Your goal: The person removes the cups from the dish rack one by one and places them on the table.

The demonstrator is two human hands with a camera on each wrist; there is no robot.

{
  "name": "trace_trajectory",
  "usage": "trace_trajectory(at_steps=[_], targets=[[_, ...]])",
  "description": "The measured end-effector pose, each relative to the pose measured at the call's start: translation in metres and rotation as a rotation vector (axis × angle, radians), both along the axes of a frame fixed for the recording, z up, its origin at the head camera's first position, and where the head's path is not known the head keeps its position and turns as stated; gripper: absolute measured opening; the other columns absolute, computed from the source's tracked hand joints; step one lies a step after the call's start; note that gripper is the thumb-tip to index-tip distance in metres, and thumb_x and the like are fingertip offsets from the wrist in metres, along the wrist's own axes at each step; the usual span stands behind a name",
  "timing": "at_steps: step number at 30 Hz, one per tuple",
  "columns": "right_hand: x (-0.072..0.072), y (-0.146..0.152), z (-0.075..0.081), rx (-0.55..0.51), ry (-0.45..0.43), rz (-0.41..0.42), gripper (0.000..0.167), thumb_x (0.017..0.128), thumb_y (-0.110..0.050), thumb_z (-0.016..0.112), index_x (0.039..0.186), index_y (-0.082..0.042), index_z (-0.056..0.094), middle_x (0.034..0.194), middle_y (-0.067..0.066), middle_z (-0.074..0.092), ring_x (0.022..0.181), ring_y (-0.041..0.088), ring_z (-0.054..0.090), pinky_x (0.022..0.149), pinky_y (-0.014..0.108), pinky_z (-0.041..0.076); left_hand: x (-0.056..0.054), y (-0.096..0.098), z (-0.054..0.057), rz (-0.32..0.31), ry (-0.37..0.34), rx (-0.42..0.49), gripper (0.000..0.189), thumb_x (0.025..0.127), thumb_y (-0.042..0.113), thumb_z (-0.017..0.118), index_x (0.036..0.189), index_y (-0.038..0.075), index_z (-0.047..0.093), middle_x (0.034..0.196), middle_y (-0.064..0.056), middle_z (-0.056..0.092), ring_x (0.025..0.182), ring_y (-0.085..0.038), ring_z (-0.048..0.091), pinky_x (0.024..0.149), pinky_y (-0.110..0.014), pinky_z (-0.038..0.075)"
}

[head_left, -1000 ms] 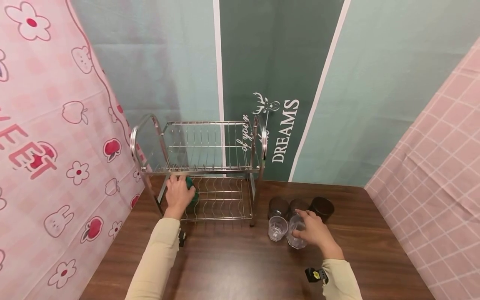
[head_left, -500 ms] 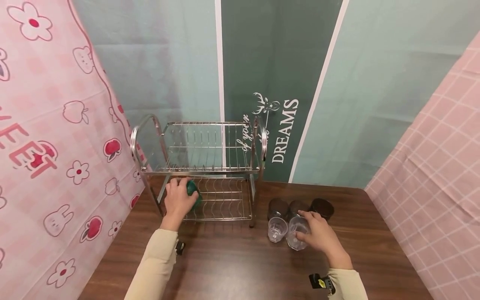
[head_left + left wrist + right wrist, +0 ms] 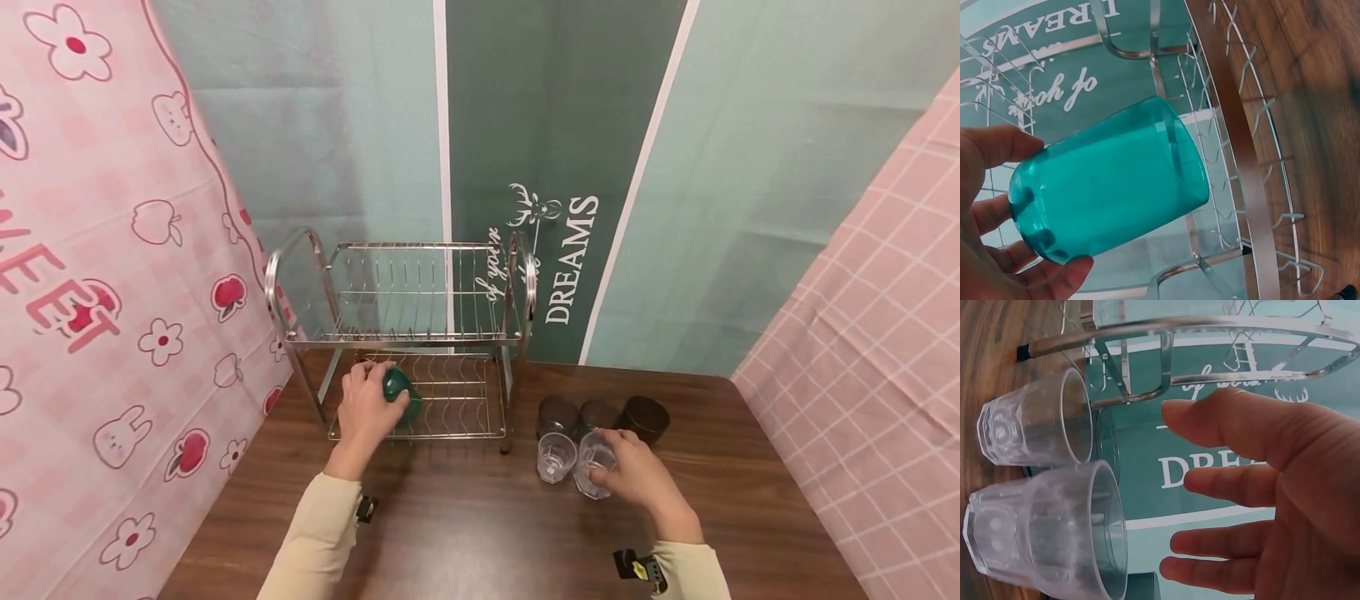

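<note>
My left hand (image 3: 367, 417) grips a teal tumbler (image 3: 400, 390) near its base, at the left front of the rack's lower tier. In the left wrist view the teal tumbler (image 3: 1110, 181) lies tilted on its side, fingers and thumb round its bottom end, mouth toward the rack. Over the larger clear cup (image 3: 595, 467) hovers my right hand (image 3: 641, 479). The right wrist view shows this right hand (image 3: 1260, 500) with spread fingers apart from the larger clear cup (image 3: 1047, 531). Beside that stands a smaller clear cup (image 3: 556, 458).
A two-tier metal dish rack (image 3: 420, 342) stands left of centre on the wooden table (image 3: 480, 533). Several dark tumblers, one at the right (image 3: 643, 418), stand behind the clear cups. Curtains hang at the back (image 3: 555, 125) and both sides.
My left hand has moved right and toward me with the teal tumbler, which shows more now. My right hand has drawn slightly right of the larger clear cup.
</note>
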State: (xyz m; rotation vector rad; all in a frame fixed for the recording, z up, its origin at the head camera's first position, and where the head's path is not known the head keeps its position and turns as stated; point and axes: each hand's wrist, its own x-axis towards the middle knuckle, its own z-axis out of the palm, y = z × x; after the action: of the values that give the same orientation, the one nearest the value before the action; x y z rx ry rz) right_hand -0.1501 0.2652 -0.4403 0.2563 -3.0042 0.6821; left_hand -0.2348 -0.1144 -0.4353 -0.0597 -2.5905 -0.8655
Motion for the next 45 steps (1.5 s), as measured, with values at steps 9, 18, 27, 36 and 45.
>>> trace_trajectory(at_steps=[9,18,27,36,45], targets=[[0.002,-0.012,0.003,-0.024,0.011,0.015,0.056,0.072,-0.020,0.075,0.121,0.000,0.057,0.115,0.028,0.051,0.102,0.046,0.051,0.078,0.056,0.044,0.013,0.008,-0.003,-0.038,0.006,0.055,0.046,0.074,0.025,0.075,0.116,0.011,0.063,0.117,-0.017,0.046,0.102,-0.034,0.043,0.069,-0.053,0.046],[0.005,-0.028,-0.005,-0.038,0.080,0.058,0.053,0.070,-0.017,0.076,0.117,0.000,0.059,0.114,0.023,0.054,0.106,0.040,0.051,0.083,0.053,0.042,0.022,0.015,-0.010,-0.058,0.013,0.119,0.047,0.073,0.027,0.077,0.115,0.011,0.064,0.113,-0.016,0.050,0.100,-0.034,0.045,0.076,-0.051,0.042],[0.004,-0.044,-0.019,-0.025,0.204,0.109,0.048,0.068,-0.015,0.076,0.111,-0.001,0.062,0.106,0.019,0.057,0.097,0.037,0.057,0.080,0.051,0.045,0.026,0.025,-0.012,-0.073,-0.002,0.209,0.047,0.072,0.029,0.079,0.113,0.012,0.065,0.107,-0.013,0.053,0.097,-0.030,0.051,0.078,-0.049,0.044],[0.002,-0.053,-0.035,-0.146,0.305,0.152,0.049,0.067,-0.012,0.078,0.113,-0.003,0.062,0.112,0.017,0.057,0.102,0.034,0.055,0.081,0.049,0.045,0.031,0.027,-0.021,-0.157,0.028,0.316,0.045,0.073,0.024,0.078,0.112,0.008,0.065,0.102,-0.012,0.054,0.089,-0.029,0.053,0.073,-0.047,0.044],[-0.001,-0.063,-0.048,-0.262,0.421,0.212,0.052,0.067,-0.013,0.081,0.115,-0.005,0.061,0.113,0.012,0.058,0.105,0.028,0.055,0.084,0.048,0.043,0.035,0.031,-0.036,-0.215,0.038,0.431,0.040,0.073,0.019,0.078,0.109,0.008,0.065,0.099,-0.008,0.056,0.086,-0.020,0.053,0.071,-0.037,0.045]])
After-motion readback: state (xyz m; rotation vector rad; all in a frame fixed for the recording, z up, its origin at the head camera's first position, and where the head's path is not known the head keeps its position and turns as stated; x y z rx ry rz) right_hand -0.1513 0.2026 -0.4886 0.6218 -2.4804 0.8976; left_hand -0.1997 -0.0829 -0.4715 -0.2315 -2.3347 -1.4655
